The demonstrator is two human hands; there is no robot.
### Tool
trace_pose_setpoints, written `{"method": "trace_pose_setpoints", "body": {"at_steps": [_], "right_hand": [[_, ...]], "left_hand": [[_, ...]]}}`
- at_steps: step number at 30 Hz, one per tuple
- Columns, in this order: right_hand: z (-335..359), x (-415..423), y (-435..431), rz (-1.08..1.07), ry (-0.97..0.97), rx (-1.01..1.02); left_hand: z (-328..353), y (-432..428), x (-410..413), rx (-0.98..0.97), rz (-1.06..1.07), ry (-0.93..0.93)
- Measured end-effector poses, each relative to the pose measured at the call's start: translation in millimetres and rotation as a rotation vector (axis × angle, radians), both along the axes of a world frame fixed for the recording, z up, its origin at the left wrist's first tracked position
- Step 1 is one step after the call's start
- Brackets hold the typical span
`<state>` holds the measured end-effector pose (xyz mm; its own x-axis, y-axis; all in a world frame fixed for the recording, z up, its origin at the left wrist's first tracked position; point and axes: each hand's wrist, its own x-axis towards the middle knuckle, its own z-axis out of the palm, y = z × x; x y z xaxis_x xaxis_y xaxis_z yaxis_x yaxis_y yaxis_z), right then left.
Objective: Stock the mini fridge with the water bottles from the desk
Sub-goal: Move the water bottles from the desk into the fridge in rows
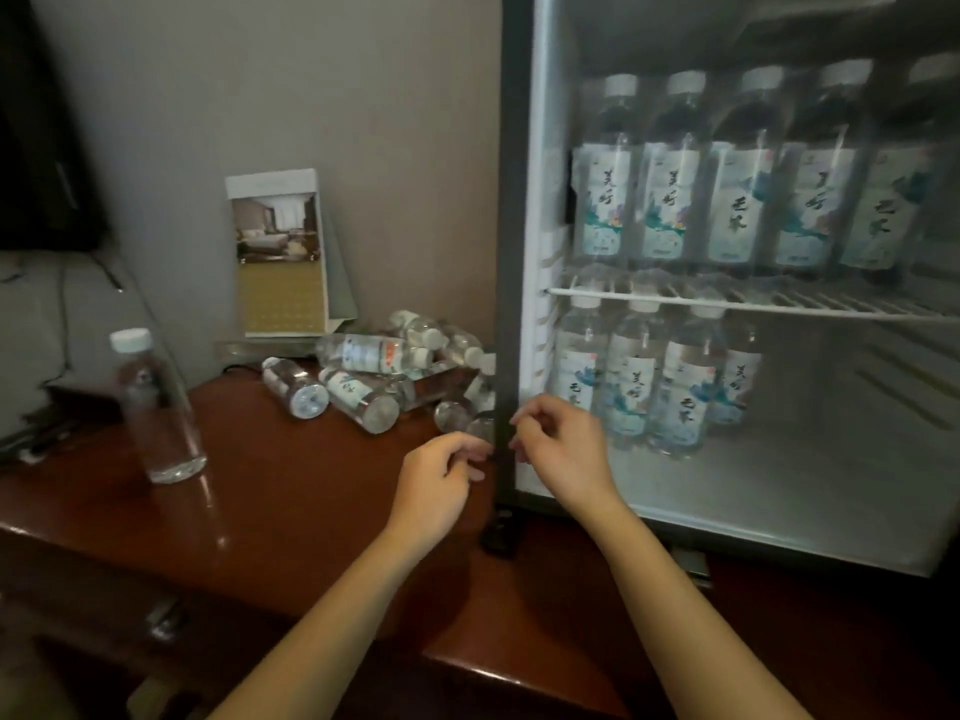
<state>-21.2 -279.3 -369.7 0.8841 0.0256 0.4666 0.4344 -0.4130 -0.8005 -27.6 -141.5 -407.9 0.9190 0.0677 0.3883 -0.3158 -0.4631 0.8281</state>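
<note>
The mini fridge point(511, 252) stands on the right of the brown desk point(291, 511), showing several labelled water bottles on its wire shelf point(779, 304) and several more bottles point(680, 392) on its floor. A pile of water bottles point(374, 376) lies on the desk left of the fridge. One unlabelled bottle point(156, 413) stands upright at the left. My left hand point(441, 485) hovers by the fridge's left edge with loosely curled, empty fingers. My right hand point(561, 449) is in front of the lower bottles, fingers curled, holding nothing.
A card stand with a room photo point(278, 252) leans against the wall behind the pile. A dark screen point(41, 148) and cables are at the far left. The desk's front edge runs across the lower view.
</note>
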Motion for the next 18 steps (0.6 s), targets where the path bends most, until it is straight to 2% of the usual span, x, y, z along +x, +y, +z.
{"method": "trace_pose_setpoints", "body": {"at_steps": [5,8,11,13,15,18], "right_hand": [[-15,12,74,0.159,0.034,-0.116],[-25,19,112,0.228,0.103,-0.169],[-34,25,146,0.278,0.155,-0.209],[-44,26,164,0.29,0.169,-0.234],[-56,29,173,0.258,0.196,-0.247],[-66,37,174,0.122,0.182,-0.279]], "left_hand": [[-18,91,-7,-0.015,0.26,-0.002],[-24,139,-11,-0.023,0.55,-0.085],[-21,179,-13,-0.18,0.878,-0.083],[-20,205,-9,-0.266,1.019,-0.06],[-22,227,3,-0.304,1.053,0.01],[-26,250,30,-0.347,0.959,0.119]]}}
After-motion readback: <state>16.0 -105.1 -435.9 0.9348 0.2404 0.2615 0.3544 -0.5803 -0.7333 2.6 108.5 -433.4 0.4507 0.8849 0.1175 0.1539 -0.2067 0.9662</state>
